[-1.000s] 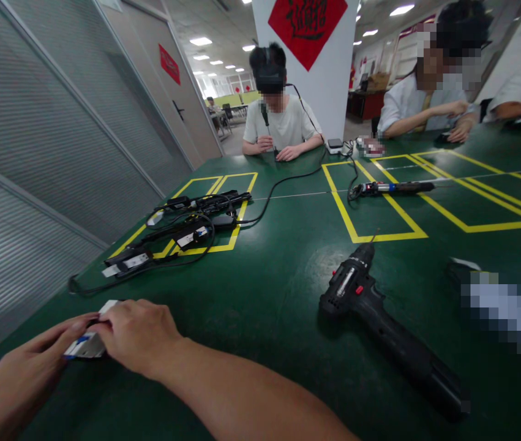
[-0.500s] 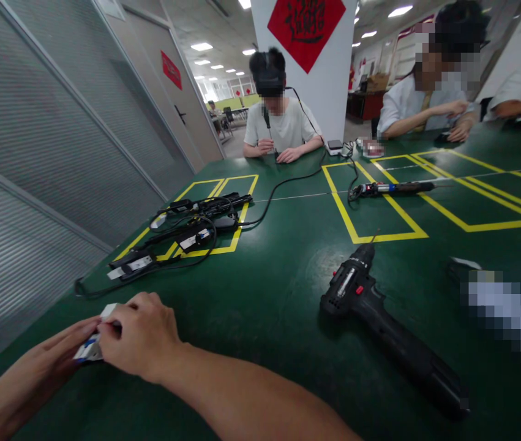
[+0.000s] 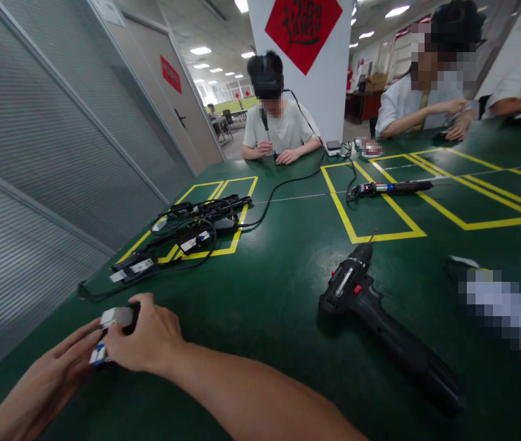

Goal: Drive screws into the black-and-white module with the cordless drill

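Low on the left of the head view, my right hand (image 3: 152,337) grips a small black device with a white label (image 3: 117,316) and a blue-and-white patch. My left hand (image 3: 70,361) is against the near left side of the same device, its fingers reaching behind the label. The fingers of both hands hide part of the device. A black power drill (image 3: 370,306) lies on the green table to the right of my hands, its bit pointing away.
Black adapters with cables (image 3: 191,236) lie beyond my hands inside yellow tape. A soldering-iron-like tool (image 3: 393,187) lies at the back right. A blurred-out item (image 3: 508,306) is at the right edge. A person (image 3: 283,125) sits opposite; others sit at the right.
Both hands and the device have shifted slightly right. More of the white label and the device's black side now shows between my right thumb and fingers.
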